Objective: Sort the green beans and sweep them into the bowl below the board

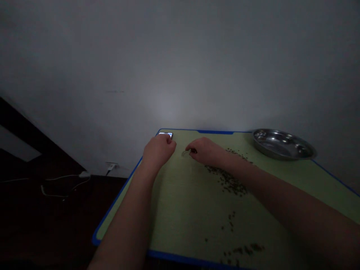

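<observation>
My right hand [206, 150] is closed in a pinch over the table, at the far end of a spread of small dark pieces [232, 183], perhaps beans or beads. A thin pale looped strip [185, 153], like cord, sticks out from its fingertips. To the left, my left hand [159, 149] has its fingers curled shut, and whatever they may hold is hidden. A phone with a lit screen [166, 134] lies just behind my left hand, partly covered by it.
A shiny metal bowl [284, 144] stands at the table's back right corner. The pale green table [180, 210] has a blue edge and backs onto a wall. More dark pieces [244, 249] lie near the front edge. Cables and a plug [111, 167] are at the left.
</observation>
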A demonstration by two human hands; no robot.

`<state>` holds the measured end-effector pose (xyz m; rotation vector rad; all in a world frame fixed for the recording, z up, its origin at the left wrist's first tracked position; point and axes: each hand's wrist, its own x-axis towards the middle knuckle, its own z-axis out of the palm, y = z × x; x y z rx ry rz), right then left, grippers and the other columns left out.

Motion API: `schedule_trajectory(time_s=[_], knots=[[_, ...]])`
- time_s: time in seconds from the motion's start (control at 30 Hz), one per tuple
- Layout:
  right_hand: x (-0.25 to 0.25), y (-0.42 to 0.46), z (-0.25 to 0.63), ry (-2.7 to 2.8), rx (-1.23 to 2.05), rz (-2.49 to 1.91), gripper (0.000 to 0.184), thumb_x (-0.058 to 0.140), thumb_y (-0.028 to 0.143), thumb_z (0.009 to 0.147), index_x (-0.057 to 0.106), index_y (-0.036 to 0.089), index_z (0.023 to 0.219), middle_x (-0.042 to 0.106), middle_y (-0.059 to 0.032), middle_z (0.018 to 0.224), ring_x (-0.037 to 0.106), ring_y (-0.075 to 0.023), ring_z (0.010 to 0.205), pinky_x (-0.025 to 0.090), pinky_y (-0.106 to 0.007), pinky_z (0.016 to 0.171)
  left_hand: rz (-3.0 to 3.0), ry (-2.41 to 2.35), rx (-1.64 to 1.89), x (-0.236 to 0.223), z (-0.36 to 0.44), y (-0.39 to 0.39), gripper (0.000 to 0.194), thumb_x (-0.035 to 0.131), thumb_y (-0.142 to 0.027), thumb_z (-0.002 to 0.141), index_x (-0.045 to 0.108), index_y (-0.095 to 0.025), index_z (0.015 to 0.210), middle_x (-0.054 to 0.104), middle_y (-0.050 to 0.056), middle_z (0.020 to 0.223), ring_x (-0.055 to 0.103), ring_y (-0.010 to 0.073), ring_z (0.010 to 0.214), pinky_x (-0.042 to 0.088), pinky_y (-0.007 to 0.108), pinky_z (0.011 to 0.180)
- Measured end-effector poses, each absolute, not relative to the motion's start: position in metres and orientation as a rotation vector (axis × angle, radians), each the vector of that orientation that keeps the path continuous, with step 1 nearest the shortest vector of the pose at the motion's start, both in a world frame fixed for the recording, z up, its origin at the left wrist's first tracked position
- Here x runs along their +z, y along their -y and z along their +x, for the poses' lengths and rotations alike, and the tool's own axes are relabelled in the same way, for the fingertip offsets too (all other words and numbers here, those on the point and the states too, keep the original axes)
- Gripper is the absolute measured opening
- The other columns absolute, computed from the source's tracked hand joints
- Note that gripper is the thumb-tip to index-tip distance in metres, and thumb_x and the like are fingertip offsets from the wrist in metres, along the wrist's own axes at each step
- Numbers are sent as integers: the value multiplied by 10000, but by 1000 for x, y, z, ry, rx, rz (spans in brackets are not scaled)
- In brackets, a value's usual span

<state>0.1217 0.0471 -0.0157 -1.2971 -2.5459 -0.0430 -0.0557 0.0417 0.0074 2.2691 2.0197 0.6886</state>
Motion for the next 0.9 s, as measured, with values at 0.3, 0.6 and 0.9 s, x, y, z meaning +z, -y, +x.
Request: schedule_trajectory(time_s=[0.3,0.6,0.9], knots=[[-17,-40,116,2554,-27,-1354,275,542,159,804,734,166,1000,748,-104,911,672,-211,825,466,-299,732,2324,-1946,977,0,-45,-40,252,442,-355,848,546,-201,678,624,42,726,529,169,638,339,295,577],[-21,-22,113,2574,-28,-1296,208,557,158,804,732,176,915,736,-79,842,655,-193,756,437,-285,683,2309,-1826,1043,0,-45,-40,287,413,-395,887,581,-194,771,651,46,777,553,169,701,373,279,632],[-13,-12,116,2551,-22,-1218,181,558,146,810,729,164,866,729,-80,842,643,-185,754,428,-284,691,2296,-1835,1016,0,-47,-42,287,419,-392,879,594,-186,778,661,58,795,560,168,698,371,270,621]])
